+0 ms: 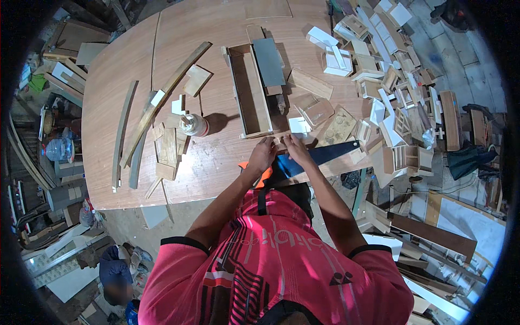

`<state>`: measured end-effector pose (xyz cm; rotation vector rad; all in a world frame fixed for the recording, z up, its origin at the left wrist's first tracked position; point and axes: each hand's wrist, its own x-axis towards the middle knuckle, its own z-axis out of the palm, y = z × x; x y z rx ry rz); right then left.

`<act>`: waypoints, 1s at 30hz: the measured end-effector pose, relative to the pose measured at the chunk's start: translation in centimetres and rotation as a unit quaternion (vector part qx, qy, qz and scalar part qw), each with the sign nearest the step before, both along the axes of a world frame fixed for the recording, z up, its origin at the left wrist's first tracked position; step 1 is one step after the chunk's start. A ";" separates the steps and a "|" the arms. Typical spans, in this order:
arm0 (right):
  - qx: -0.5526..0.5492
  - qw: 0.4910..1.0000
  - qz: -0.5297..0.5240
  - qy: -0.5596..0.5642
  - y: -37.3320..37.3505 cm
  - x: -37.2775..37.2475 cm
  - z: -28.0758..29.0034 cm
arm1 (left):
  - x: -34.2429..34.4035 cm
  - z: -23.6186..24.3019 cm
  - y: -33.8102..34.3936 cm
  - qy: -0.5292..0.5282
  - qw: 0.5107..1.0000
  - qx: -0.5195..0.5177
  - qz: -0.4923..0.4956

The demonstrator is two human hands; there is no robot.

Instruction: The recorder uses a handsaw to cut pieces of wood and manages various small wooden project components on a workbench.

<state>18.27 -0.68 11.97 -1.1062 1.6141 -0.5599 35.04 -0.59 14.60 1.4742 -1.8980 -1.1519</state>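
Note:
Near the front edge of the table, a small piece of wood [280,143] sits between my hands. My left hand [262,155] pinches its left end, and the fingers of my right hand [296,148] close on its right side. Just beyond them lies a long, narrow open wooden box [250,89] with a dark inside. A handsaw [330,154] rests flat under my right wrist, its dark blade pointing right. Its orange handle [266,176] is partly covered by my left forearm. A white block [299,125] lies close to my right hand.
Left of the box stands a white glue bottle [194,125]. Long wooden strips [165,100] lie farther left. A grey board [268,61] is beside the box. Many small wooden and white box parts [398,103] crowd the right side. Someone crouches on the floor, lower left.

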 end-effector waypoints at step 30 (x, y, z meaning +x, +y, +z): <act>-0.242 0.964 0.056 0.094 -2.5 2.8 2.1 | 11.2 -3.7 2.3 0.137 0.970 0.140 0.141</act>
